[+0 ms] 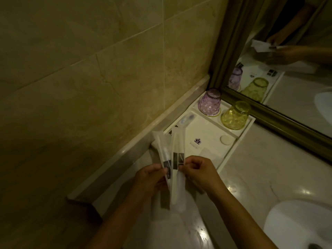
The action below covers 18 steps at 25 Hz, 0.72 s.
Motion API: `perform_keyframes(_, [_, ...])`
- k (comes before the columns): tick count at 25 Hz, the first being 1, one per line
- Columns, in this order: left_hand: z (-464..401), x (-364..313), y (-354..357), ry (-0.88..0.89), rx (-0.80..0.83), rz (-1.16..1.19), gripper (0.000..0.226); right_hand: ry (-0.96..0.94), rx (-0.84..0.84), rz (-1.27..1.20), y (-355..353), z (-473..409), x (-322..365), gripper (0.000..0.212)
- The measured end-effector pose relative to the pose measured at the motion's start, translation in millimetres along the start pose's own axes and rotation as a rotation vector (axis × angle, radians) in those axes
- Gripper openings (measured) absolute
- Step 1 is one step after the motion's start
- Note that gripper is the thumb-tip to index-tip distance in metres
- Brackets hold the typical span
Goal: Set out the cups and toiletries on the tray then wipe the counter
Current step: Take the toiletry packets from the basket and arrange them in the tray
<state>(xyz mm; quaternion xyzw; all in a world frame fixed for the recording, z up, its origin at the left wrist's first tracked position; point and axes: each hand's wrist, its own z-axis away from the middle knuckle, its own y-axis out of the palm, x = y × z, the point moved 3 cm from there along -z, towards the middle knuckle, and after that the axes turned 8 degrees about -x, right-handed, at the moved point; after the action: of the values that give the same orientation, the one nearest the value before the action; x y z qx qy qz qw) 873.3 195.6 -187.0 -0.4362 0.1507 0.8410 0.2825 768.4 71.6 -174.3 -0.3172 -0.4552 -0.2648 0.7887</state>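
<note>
A white tray (231, 151) with a crown logo sits in the counter's corner. Upside down at its far end stand a purple cup (209, 102) and a yellow cup (236, 115). A small wrapped item (186, 119) lies along the tray's left edge. In front of the tray my left hand (150, 178) pinches one long white toiletry packet (162, 150), and my right hand (199, 172) pinches a second white packet (177, 169). Both packets stand upright, fanned apart, over the tray's near left corner.
A tiled wall (89, 69) rises on the left behind a marble ledge (140, 139). A framed mirror (287, 51) stands behind the tray. The white sink basin (296, 223) is at lower right. Glossy counter (260, 168) runs between tray and basin.
</note>
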Motion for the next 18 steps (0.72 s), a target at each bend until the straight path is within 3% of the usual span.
perform_keyframes(7, [-2,1,-20,-0.073,-0.089,0.070,0.015,0.202,-0.381,-0.123,-21,-73,3,0.019])
perform_keyframes(18, [6,-1,-26,-0.067,-0.058,0.090,0.016,0.230,-0.432,-0.023,-3,-112,-2,0.025])
